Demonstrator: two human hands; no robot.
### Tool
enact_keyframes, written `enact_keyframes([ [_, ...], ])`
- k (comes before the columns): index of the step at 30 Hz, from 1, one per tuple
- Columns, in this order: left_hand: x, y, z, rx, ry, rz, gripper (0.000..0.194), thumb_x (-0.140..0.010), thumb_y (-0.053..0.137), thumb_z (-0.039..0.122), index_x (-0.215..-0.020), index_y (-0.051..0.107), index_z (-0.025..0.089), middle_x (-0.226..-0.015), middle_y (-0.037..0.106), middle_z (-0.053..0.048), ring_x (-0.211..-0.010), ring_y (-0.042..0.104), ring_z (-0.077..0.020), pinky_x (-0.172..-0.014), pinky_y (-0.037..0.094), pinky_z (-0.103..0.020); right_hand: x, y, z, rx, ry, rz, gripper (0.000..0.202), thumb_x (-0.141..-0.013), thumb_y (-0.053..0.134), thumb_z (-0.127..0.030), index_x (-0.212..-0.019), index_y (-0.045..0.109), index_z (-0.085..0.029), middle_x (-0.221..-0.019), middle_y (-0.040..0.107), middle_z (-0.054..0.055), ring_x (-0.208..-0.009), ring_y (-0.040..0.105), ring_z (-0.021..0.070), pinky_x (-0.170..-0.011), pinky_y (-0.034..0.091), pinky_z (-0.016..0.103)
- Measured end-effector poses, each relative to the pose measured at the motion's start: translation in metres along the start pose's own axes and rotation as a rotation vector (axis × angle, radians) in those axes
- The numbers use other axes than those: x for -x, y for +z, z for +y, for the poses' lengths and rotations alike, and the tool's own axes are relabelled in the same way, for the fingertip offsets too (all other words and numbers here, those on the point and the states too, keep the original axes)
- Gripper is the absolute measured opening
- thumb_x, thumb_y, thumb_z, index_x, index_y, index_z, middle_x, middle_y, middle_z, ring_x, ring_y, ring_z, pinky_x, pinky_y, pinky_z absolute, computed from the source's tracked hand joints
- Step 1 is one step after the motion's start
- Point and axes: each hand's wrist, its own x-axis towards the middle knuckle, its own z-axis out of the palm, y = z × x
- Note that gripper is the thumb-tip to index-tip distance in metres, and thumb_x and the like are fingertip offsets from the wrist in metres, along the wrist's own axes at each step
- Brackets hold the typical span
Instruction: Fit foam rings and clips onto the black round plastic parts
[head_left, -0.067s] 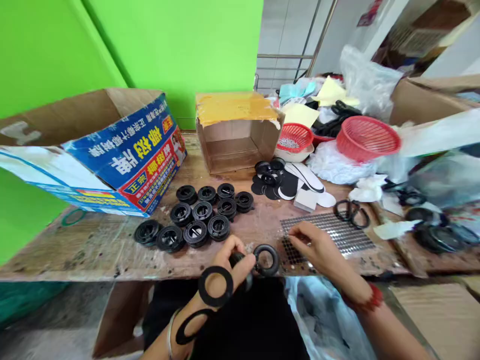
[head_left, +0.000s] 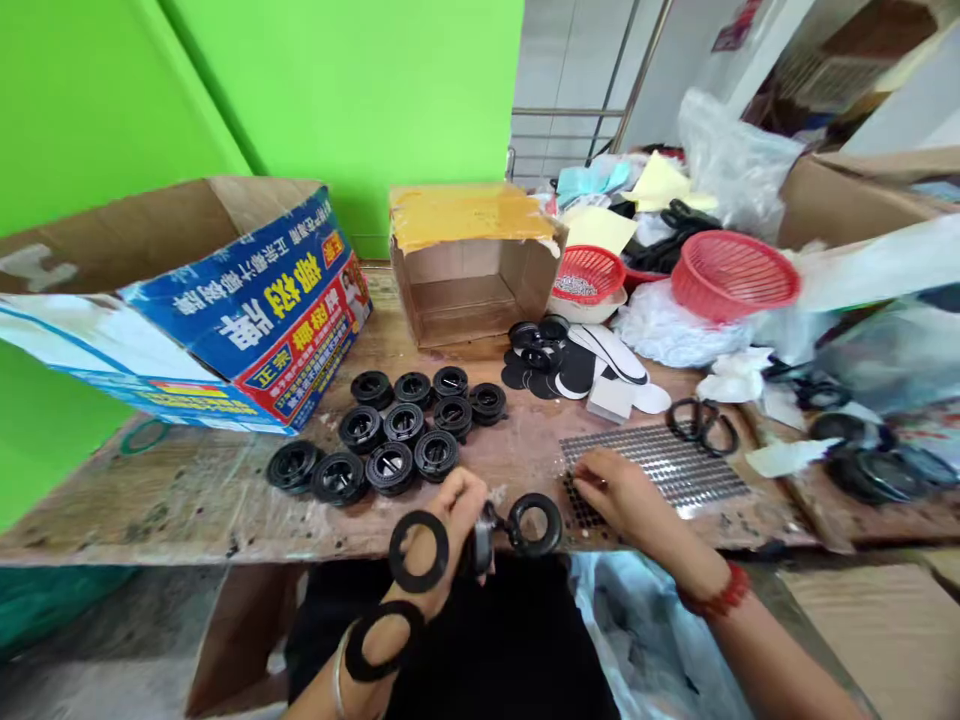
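Note:
My left hand [head_left: 459, 500] is closed around a black round part [head_left: 482, 538], seen nearly edge-on. A black padded ring [head_left: 535, 524] hangs out to its right and looks joined to it. Two flat black rings encircle my left arm, one near the wrist [head_left: 418, 552] and one further up the forearm [head_left: 382, 640]. My right hand [head_left: 613, 496] rests at the left part of a clear sheet of small dark dots [head_left: 675, 465], thumb and fingers drawn together. Whatever they pinch is too small or hidden to make out.
Several black round cases [head_left: 405, 424] sit grouped left of centre. Behind are a blue printed carton [head_left: 255, 310] and an open cardboard box [head_left: 469, 310]. Black and white pads [head_left: 592, 365], a small grey block [head_left: 611, 398] and red baskets [head_left: 735, 275] lie to the right.
My left hand has turned, bringing the black round part edge-on, and the joined ring has shifted slightly right. The flat rings on my arm have swung. My right hand has barely moved.

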Motion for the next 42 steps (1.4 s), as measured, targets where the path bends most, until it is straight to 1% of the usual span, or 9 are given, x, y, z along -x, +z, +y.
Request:
enact_keyframes([
  [2,0.001,0.003,-0.002,0.101,-0.045,0.013,0.048,-0.081,0.054,0.07,-0.082,0.049,0.023,-0.05,0.051,0.007,-0.034,0.042,-0.0082,-0.033,0.025,-0.016,-0.002,0.008,0.0,0.094,-0.002,-0.052,0.019,-0.088,0.05,-0.013,-0.072,0.057,-0.019,-0.076,0.057,0.004,-0.071,0.056,0.0178,-0.066,0.041,0.028],
  [5,-0.003,0.002,-0.002,0.199,-0.107,0.004,0.057,-0.074,0.06,0.075,-0.09,0.056,0.021,-0.052,0.05,0.006,-0.038,0.046,-0.0083,-0.03,0.024,-0.014,-0.007,0.013,-0.003,0.2,0.022,-0.077,0.022,-0.091,0.047,-0.014,-0.073,0.058,-0.018,-0.078,0.057,0.005,-0.07,0.055,0.0175,-0.066,0.04,0.028],
  [11,-0.006,0.001,0.001,0.359,-0.242,-0.047,0.05,-0.08,0.063,0.067,-0.097,0.062,0.019,-0.057,0.055,0.004,-0.041,0.049,-0.008,-0.029,0.029,-0.012,-0.015,0.012,-0.011,0.24,0.067,-0.115,0.015,-0.084,0.05,-0.01,-0.073,0.054,-0.019,-0.078,0.057,0.004,-0.068,0.053,0.0164,-0.064,0.036,0.028],
  [17,-0.005,0.008,0.009,0.414,-0.356,0.062,0.04,-0.096,0.046,0.053,-0.086,0.061,0.017,-0.053,0.054,0.003,-0.036,0.047,-0.0055,-0.029,0.026,-0.011,-0.014,0.01,-0.016,0.196,0.078,0.05,0.016,-0.077,0.051,-0.007,-0.068,0.049,-0.02,-0.073,0.054,0.003,-0.064,0.049,0.0168,-0.061,0.035,0.029],
  [21,-0.007,0.011,0.007,0.384,-0.344,0.085,0.041,-0.096,0.047,0.053,-0.082,0.062,0.017,-0.052,0.054,0.002,-0.035,0.046,-0.0059,-0.029,0.024,-0.011,-0.012,-0.002,-0.047,-0.133,-0.022,0.293,0.016,-0.078,0.053,-0.008,-0.069,0.048,-0.021,-0.071,0.052,0.0,-0.068,0.05,0.0162,-0.063,0.038,0.028],
  [25,-0.006,0.014,0.002,0.357,-0.3,0.091,0.039,-0.09,0.055,0.053,-0.082,0.063,0.016,-0.052,0.055,0.003,-0.035,0.048,-0.0063,-0.029,0.025,-0.012,-0.011,-0.005,-0.09,-0.372,-0.167,0.304,0.015,-0.08,0.055,-0.006,-0.075,0.052,-0.02,-0.082,0.056,0.002,-0.083,0.054,0.017,-0.075,0.044,0.029],
  [34,-0.003,0.013,-0.009,0.392,-0.224,0.04,0.04,-0.077,0.071,0.054,-0.074,0.062,0.016,-0.059,0.059,0.001,-0.042,0.049,-0.0063,-0.035,0.029,-0.015,-0.013,0.0,-0.108,-0.163,-0.315,0.238,0.017,-0.089,0.054,-0.007,-0.075,0.056,-0.017,-0.089,0.058,0.008,-0.086,0.05,0.0217,-0.075,0.047,0.036],
  [38,-0.001,0.015,-0.006,0.403,-0.31,0.178,0.035,-0.082,0.07,0.049,-0.07,0.059,0.018,-0.059,0.057,0.001,-0.043,0.048,-0.0069,-0.036,0.031,-0.016,-0.001,0.0,-0.112,-0.039,-0.438,0.173,0.016,-0.094,0.05,-0.011,-0.094,0.065,-0.011,-0.104,0.061,0.013,-0.1,0.051,0.0253,-0.086,0.049,0.042],
  [42,0.0,0.014,-0.005,0.362,-0.335,0.216,0.034,-0.091,0.057,0.047,-0.073,0.059,0.018,-0.058,0.057,0.001,-0.043,0.049,-0.0082,-0.035,0.031,-0.017,0.015,0.011,-0.116,0.128,-0.516,0.205,0.032,-0.094,0.046,-0.01,-0.123,0.06,-0.005,-0.122,0.06,0.018,-0.12,0.047,0.0316,-0.101,0.043,0.049],
])
